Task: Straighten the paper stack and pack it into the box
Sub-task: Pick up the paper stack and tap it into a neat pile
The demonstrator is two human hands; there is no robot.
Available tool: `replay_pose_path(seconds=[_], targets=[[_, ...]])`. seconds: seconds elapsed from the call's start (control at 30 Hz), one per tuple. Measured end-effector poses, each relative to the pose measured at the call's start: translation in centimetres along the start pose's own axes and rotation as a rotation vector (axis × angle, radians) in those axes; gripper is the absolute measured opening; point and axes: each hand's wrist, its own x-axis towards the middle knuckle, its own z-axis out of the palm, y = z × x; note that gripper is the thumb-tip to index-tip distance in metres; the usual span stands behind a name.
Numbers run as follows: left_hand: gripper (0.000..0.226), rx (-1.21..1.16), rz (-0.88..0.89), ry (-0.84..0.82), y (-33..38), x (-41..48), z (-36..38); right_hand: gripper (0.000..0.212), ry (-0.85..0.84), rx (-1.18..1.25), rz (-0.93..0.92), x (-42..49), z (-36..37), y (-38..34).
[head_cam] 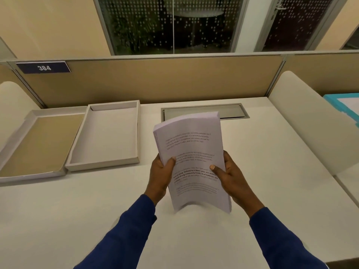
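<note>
A thick stack of printed white paper (191,144) stands upright on its lower edge on the white desk (262,162), slightly bowed. My left hand (160,177) grips its left side with the thumb across the front page. On the right side my right hand (232,181) holds it the same way. An empty grey box (108,136) lies open to the left of the stack, and its lid (37,144) with a brown inside lies further left.
A metal cable hatch (204,111) is set into the desk behind the stack. A tan partition (155,80) with a "384" sign closes the back. White curved dividers stand at both sides, and a teal-edged item (343,105) lies beyond the right one.
</note>
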Motion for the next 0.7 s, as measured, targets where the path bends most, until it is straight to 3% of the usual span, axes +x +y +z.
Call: replay_pose_path(seconds=[0.17,0.33,0.57,0.7], targets=[[0.032,0.081,0.215,0.012,0.2,-1.2,0.6,0.065,0.105,0.260,-0.069,-0.8,0.3,0.9],[0.042,0.159,0.239,0.041,-1.6,-2.8,0.9,0.048,0.171,0.266,0.003,-1.1,0.9,1.9],[0.053,0.013,0.283,-0.021,3.2,-1.3,0.2,0.070,0.238,0.229,-0.157,0.8,-1.4,-3.4],[0.063,-0.007,0.233,-0.011,6.8,-0.4,0.6,0.054,0.302,0.214,-0.148,2.4,-1.9,-6.2]])
